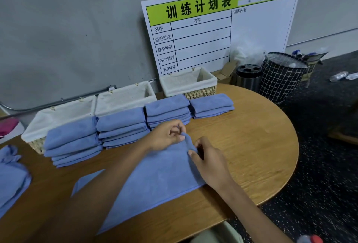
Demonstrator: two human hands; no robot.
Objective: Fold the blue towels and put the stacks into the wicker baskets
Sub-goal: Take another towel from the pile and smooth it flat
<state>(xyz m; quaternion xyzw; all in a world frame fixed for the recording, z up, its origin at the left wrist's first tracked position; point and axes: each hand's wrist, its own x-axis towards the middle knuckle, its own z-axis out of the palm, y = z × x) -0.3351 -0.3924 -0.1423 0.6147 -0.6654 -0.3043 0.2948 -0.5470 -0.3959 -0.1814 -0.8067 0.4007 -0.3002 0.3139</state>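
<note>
While both hands meet over the middle of the worktop [251, 146], a blue towel [155, 180] lies spread flat beneath them, running from the near edge up toward the centre. Its far corner is bunched into a small raised fold. The left hand [166, 136] pinches the top of that fold with curled fingers, and the right hand [209, 161] pinches the fold just below, thumb and fingertips closed on the cloth.

Along the far edge stand three baskets, each with a pale liner: basket one [58, 113] at the left, basket two [124, 97] touching it, basket three [189, 82] a little apart to the right. No towel shows inside them. Four stacks of folded towels sit on the worktop in front: stack one [73, 142] against basket one, stack two [122, 126] against basket two, stack three [168, 111] just beside it, and a lower stack four [211, 105] before basket three.

At the left edge lies a loose heap [11, 177] of unfolded towels. Behind the worktop a board [219, 30] with a green header leans on the wall; beside it on the floor stand a metal can [248, 78] and a black grid bin [280, 76].
</note>
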